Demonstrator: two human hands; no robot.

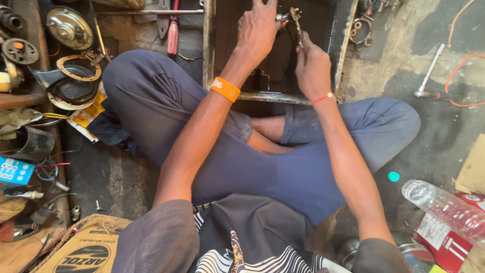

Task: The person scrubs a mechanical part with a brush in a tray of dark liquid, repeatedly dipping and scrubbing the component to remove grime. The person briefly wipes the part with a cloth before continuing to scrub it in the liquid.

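I sit cross-legged on the floor in dark blue trousers. My left hand (258, 29), with an orange wristband, reaches forward over a dark metal tray (208, 55) and pinches a small metal part (282, 18) at the top. My right hand (312, 64), with a thin red thread at the wrist, grips a slim metal spanner (297, 25) whose head meets that small part. Both hands are close together above the tray's dark inside.
To the left lie round metal parts (69, 28), a gasket ring (78, 68), wires and a blue device (15, 171). Red-handled pliers (173, 33) lie at the top. A socket wrench (429, 73) and orange cable lie right. A plastic bottle (447, 210) and cardboard box (83, 247) sit near me.
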